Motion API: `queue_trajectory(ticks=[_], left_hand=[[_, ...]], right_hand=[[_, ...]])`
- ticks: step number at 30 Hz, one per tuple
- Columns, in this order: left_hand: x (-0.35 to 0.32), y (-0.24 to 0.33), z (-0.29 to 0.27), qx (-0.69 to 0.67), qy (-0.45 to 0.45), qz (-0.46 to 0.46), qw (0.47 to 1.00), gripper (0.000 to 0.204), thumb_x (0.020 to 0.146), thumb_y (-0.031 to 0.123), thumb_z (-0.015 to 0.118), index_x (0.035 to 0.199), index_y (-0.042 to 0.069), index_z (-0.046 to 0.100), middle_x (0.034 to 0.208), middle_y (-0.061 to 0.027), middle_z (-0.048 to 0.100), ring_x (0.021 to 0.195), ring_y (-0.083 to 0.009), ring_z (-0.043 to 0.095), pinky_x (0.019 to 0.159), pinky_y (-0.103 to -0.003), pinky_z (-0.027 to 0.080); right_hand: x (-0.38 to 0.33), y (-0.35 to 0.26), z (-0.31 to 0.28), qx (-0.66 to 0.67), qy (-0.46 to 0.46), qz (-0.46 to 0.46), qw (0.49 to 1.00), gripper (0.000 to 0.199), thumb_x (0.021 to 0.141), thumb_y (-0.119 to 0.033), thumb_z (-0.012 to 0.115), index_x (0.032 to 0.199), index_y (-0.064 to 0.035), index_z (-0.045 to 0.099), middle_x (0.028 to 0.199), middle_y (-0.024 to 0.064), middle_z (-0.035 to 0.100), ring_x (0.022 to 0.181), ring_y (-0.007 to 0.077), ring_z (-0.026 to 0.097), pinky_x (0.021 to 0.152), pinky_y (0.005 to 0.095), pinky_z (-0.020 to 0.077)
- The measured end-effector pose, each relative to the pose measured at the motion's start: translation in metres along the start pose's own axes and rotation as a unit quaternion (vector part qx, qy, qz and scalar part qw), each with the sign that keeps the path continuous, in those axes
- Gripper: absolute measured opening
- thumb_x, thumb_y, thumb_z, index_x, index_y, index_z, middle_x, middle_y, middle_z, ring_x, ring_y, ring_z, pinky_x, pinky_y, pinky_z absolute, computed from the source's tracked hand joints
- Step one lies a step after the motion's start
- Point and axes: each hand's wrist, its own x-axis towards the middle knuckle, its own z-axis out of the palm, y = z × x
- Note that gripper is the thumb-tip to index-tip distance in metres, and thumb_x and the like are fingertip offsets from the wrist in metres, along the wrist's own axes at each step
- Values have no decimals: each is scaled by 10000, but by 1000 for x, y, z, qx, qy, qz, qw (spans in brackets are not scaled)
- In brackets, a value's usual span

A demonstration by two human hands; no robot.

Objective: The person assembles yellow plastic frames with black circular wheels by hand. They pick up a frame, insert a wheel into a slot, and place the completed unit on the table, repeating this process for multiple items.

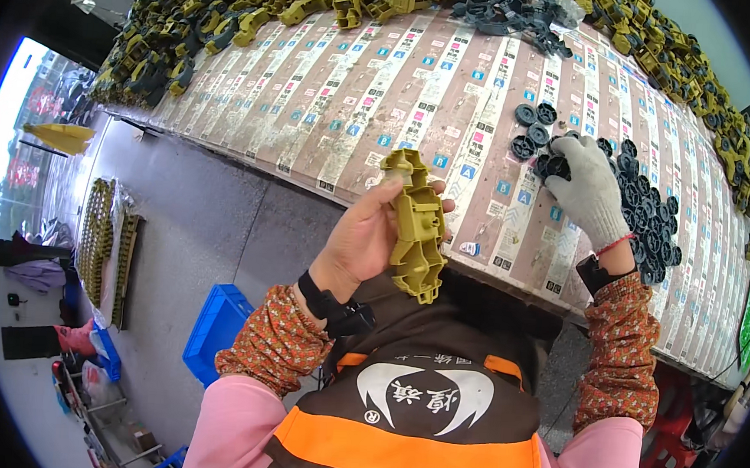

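In my bare left hand [363, 238] is a mustard-yellow plastic toy vehicle body [419, 228], held upright over the table's front edge. The fingers and thumb close round its upper left side, and its hollow, ribbed face shows. My right hand [589, 184], in a pale knit work glove, is bent over small dark wheels [558, 166] on the table, with thumb and fingers curled round them. How many wheels it grips is hidden by the glove. More loose dark wheels [650, 218] lie beside and below that hand, and several [535, 128] sit just beyond it.
The table [315, 99] is covered with printed sheeting. Yellow toy bodies [348, 2] are heaped along its far edge and both ends, with dark grey parts [508, 13] at the back. A blue crate [216, 332] stands on the floor at left, and stacked yellow parts [96, 241] beyond it.
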Motion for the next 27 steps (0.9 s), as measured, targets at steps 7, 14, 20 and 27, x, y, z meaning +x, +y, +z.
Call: queue_trajectory(ticks=[7,14,20,27], left_hand=[[-12,-26,13,-18,7,-12,1000,552,1123,437,511,1539,78,464,1483,-151,582,1397,-376,551,1120,-631,503],[-20,-45,21,11,-22,-29,999,624,1113,373,579,1646,226,289,1379,-126,582,1255,-302,642,1018,-536,594],[-29,-42,28,141,18,-13,990,725,983,168,784,1600,149,405,1332,-52,596,1213,-206,646,1066,-415,555],[-30,-60,30,268,86,81,956,693,923,96,852,1500,142,471,1226,-19,621,1083,-113,627,970,-295,549]], right_hand=[[-32,-37,-3,196,22,-10,980,159,917,-76,687,1069,-41,721,987,130,694,935,295,700,839,387,554],[-79,-95,19,485,-74,134,861,284,988,-93,687,1264,-31,710,1100,95,761,996,151,721,891,324,571],[-94,-111,24,515,-19,148,844,323,993,-67,689,1307,9,675,1120,91,752,1024,147,718,903,313,579],[-105,-118,34,538,-22,186,822,317,985,-42,695,1297,8,676,1094,112,752,985,174,741,850,333,594]])
